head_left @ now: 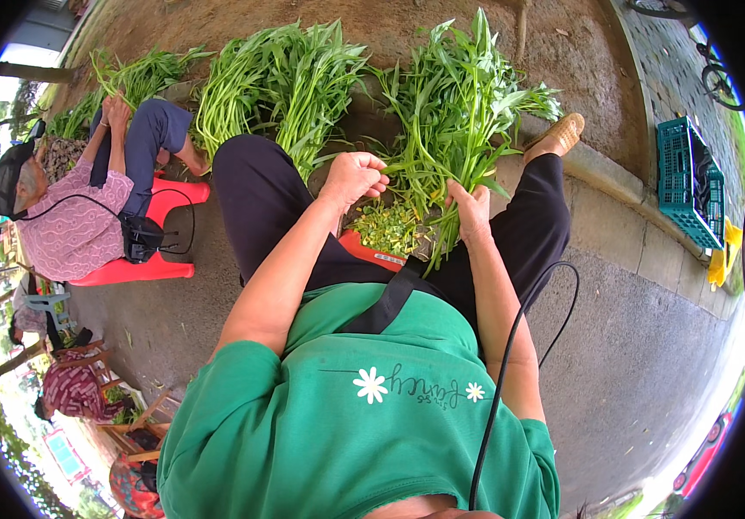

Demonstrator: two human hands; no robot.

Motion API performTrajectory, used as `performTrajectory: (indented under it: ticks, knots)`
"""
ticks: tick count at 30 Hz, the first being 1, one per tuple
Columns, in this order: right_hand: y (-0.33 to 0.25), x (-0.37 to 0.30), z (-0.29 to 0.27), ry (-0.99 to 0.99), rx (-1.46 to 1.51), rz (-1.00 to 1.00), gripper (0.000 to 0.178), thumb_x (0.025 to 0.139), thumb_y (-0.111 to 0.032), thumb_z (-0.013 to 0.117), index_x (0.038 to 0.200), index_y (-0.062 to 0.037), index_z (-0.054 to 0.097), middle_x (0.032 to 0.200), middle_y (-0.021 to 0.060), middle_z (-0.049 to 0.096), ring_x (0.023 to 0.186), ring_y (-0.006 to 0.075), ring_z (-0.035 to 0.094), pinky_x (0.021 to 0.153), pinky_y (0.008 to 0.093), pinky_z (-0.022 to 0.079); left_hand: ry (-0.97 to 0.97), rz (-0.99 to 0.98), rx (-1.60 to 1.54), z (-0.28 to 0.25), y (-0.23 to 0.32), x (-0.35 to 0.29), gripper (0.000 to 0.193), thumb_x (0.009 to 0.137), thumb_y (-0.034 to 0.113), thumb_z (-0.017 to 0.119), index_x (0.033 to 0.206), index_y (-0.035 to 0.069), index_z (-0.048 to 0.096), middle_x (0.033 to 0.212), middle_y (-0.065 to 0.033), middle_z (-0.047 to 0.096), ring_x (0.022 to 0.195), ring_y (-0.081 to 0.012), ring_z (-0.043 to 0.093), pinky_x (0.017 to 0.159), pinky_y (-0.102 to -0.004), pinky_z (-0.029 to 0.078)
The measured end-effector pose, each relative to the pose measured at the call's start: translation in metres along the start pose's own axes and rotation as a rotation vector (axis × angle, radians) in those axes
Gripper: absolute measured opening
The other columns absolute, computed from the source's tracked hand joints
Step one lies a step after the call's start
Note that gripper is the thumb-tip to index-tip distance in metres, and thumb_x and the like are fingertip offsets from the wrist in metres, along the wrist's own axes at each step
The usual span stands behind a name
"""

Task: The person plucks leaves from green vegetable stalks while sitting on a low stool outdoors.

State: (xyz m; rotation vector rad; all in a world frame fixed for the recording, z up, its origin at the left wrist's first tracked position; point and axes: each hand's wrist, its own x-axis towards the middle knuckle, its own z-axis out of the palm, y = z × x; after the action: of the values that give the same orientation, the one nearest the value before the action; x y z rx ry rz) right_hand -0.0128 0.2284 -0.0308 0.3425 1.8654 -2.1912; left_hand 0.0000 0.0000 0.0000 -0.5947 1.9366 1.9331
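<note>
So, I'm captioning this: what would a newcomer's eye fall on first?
Probably the bright green shirt with white flowers, filling the lower middle. Above it, the right hand holds leafy green stems at upper centre-right. At left, a co-worker sits on a red stool.

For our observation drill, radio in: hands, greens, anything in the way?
Right hand gripping green stems. Left hand curled beside them. Black cable crossing right arm, clear of both hands.
</note>
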Motion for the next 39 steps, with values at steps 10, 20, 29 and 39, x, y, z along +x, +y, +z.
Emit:
performTrajectory:
  ticks: [10,20,29,39]
  knots:
    - [0.004,-0.001,0.002,0.005,-0.011,-0.004,0.021,0.078,-0.015,0.064,0.062,-0.0025,0.057,0.053,0.0036,0.055,0.044,0.0101,0.049,0.043,0.0243,0.037,0.135,0.160,0.075,-0.005,0.007,-0.009,0.017,0.078,0.001,0.047,0.082,0.001,0.063,0.074,-0.0079,0.065,0.060,-0.0110,0.060,0.054,-0.0226,0.050]
    - [0.005,0.000,0.002,0.008,0.018,-0.006,0.024,0.078,-0.016,0.064,0.059,-0.0026,0.057,0.052,0.0030,0.055,0.043,0.0095,0.048,0.043,0.0243,0.037,0.096,0.137,0.084,-0.004,-0.004,-0.004,0.016,0.080,0.001,0.054,0.093,0.001,0.063,0.080,-0.0064,0.065,0.064,-0.0104,0.060,0.057,-0.0224,0.050]
    - [0.001,0.000,-0.003,-0.004,-0.088,0.020,0.029,0.076,-0.016,0.065,0.052,-0.0044,0.053,0.050,0.0028,0.054,0.042,0.0094,0.046,0.042,0.0245,0.036,-0.024,0.112,0.801,0.006,-0.040,-0.004,0.019,0.071,0.024,0.071,0.081,0.008,0.071,0.074,-0.0106,0.067,0.068,-0.0244,0.064,0.068,-0.0325,0.049]
    - [0.000,0.000,-0.005,-0.026,-0.043,0.039,0.009,0.079,-0.008,0.062,0.081,-0.0009,0.056,0.063,0.0012,0.054,0.049,0.0106,0.049,0.047,0.0254,0.039,-0.231,0.080,1.105,0.026,-0.019,-0.027,0.023,0.072,0.025,0.070,0.093,0.015,0.070,0.081,-0.0103,0.067,0.081,-0.0223,0.063,0.079,-0.0310,0.045]
